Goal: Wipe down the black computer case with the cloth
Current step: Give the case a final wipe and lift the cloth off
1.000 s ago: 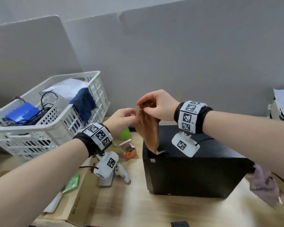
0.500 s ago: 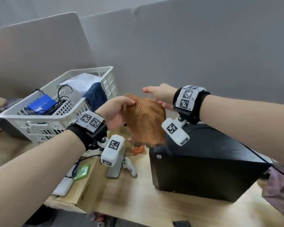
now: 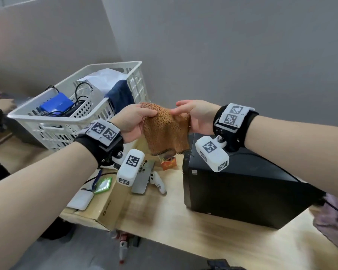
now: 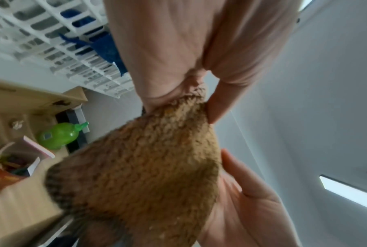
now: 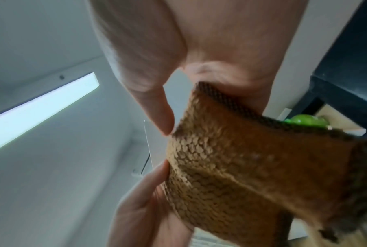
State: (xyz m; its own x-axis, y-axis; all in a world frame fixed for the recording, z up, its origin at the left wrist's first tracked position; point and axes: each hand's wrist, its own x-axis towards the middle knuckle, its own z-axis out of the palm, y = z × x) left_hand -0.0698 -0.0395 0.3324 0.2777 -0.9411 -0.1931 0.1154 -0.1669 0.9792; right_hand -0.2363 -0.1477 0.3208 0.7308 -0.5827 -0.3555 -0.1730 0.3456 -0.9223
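Observation:
An orange-brown knitted cloth [image 3: 166, 131] hangs in the air between my two hands, above the left end of the black computer case [image 3: 242, 184]. My left hand [image 3: 144, 115] pinches its upper left edge between thumb and fingers. My right hand [image 3: 180, 110] grips the upper right edge. In the left wrist view the cloth [image 4: 146, 167] runs from my left hand [image 4: 189, 93] down to the right hand's palm [image 4: 252, 208]. In the right wrist view my right hand [image 5: 178, 117] holds the cloth [image 5: 252, 167], with the left hand [image 5: 146, 200] below. The case stands on the wooden table, untouched.
A white basket [image 3: 76, 117] with cables and a blue cloth stands at the left. A cardboard box [image 3: 105, 209], a phone [image 3: 142, 178], a white controller [image 3: 158, 184] and a small orange box [image 3: 168, 162] lie left of the case. A purple cloth [image 3: 332, 221] lies at the right.
The cloth, first bunched and hanging narrow, is now spread between the hands. My right hand let go, then took hold of the right edge. Both hands moved left of the case.

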